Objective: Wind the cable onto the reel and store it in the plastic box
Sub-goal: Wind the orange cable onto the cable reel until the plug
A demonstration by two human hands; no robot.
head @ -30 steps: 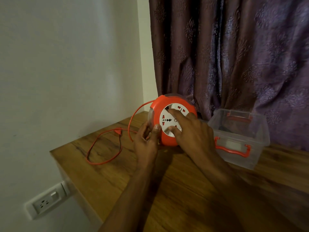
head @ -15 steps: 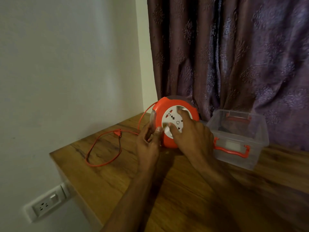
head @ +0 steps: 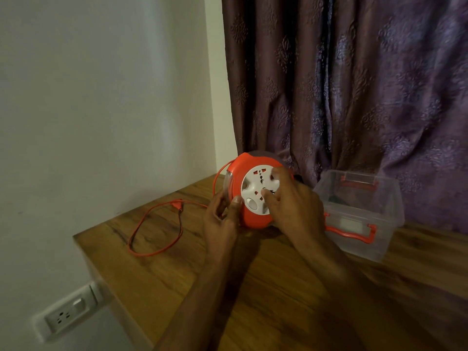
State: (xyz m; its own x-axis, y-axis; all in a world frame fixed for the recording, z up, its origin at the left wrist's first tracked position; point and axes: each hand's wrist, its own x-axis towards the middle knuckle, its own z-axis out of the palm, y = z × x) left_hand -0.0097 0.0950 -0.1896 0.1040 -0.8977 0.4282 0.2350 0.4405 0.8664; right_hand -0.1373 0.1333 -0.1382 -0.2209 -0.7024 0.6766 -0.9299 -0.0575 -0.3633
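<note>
Two hands on the round orange plastic cable reel: left hand grip clamps its rim, right hand fingers press the white hub; best turn steadily, feeding the loose orange cable left of reel evenly.

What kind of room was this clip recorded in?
Most likely a room in a home, perhaps a bedroom. A heavy patterned purple curtain hangs behind a wooden table set in the corner, and a wall socket sits in the plain white wall beside it.
</note>
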